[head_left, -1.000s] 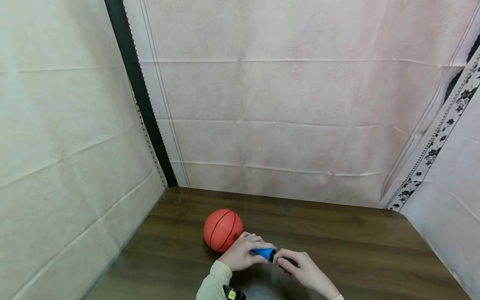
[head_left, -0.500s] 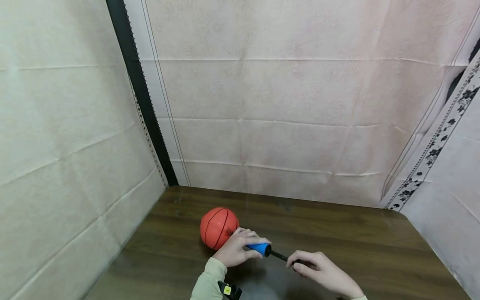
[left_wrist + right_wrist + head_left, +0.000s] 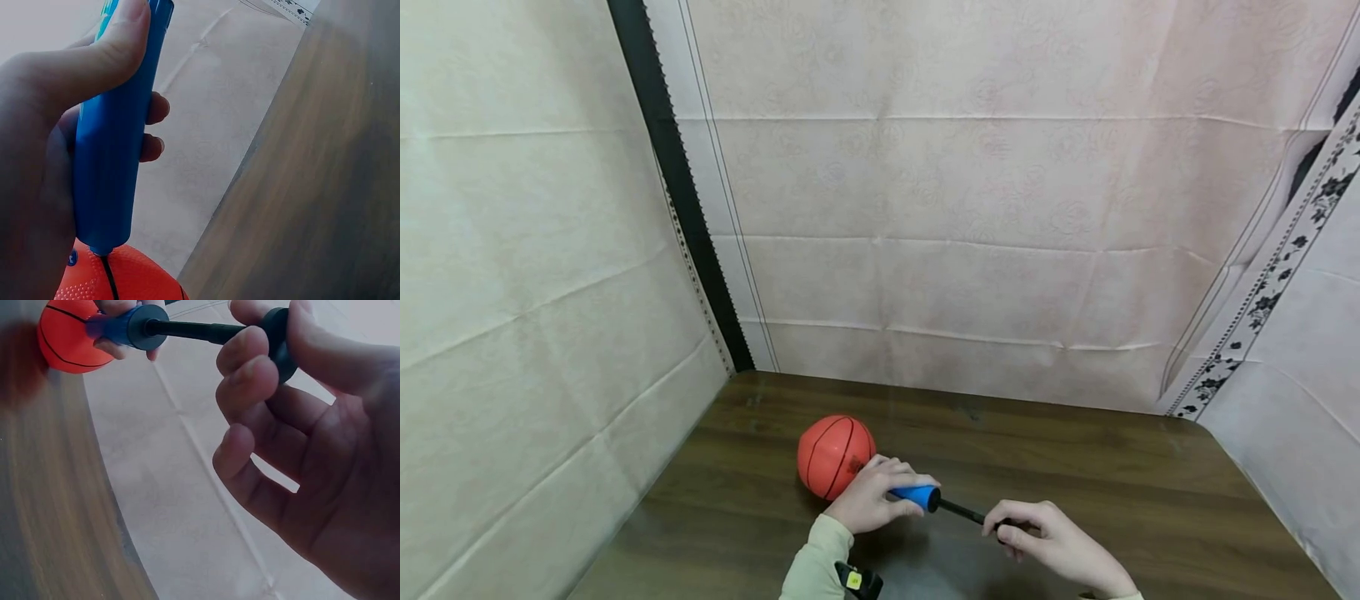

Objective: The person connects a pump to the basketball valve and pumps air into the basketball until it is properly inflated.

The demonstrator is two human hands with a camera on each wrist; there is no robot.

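My left hand (image 3: 876,496) grips the blue barrel of a small hand pump (image 3: 109,169), its thumb across one side and fingertips showing on the other. The barrel's far end meets an orange-red ball with black basketball lines (image 3: 835,458), in the left wrist view; any needle between them is hidden. A black rod (image 3: 194,330) sticks out of the barrel toward my right. On its end is a round black handle (image 3: 279,344), which my right hand (image 3: 1060,542) pinches between thumb and fingers. The other fingers curl loosely below it.
The ball sits on a dark wooden table (image 3: 1075,467), behind and left of my hands. Pale cloth hangs as a back wall (image 3: 970,208) and at both sides. A black strap device (image 3: 859,579) is on my left wrist.
My right hand has moved right and drawn the black rod out of the blue barrel. The ball and left hand have shifted slightly left. In the last half second little has moved.
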